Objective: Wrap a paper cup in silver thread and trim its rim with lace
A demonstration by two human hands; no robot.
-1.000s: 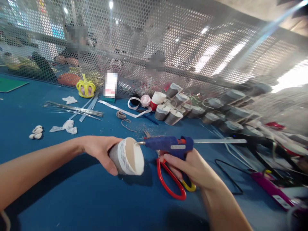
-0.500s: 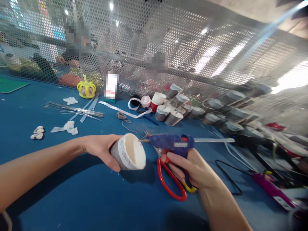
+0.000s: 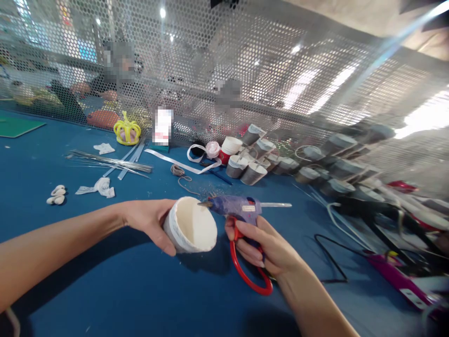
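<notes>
My left hand (image 3: 150,223) is wrapped round the side of a grey cup with a white lace rim (image 3: 178,228), its opening tilted to the right. A blue glue gun (image 3: 235,206) is in my right hand (image 3: 261,243), a finger at its orange trigger. The gun's nozzle is over the cup's opening near the upper rim; whether it touches is unclear. A clear glue stick (image 3: 277,205) sticks out of the gun's back. Under my right hand lie scissors with a red handle (image 3: 250,281), partly hidden.
Several grey cups (image 3: 253,173) are piled at the back right, beside white ribbon (image 3: 175,164). Metal wires (image 3: 112,161), white lace (image 3: 101,187) and a yellow crown (image 3: 126,131) lie left. A purple power strip (image 3: 396,281) is at right.
The glue gun and my right hand have moved slightly left, bringing the nozzle over the cup's opening. My left hand has turned the cup a little and shifted it slightly right.
</notes>
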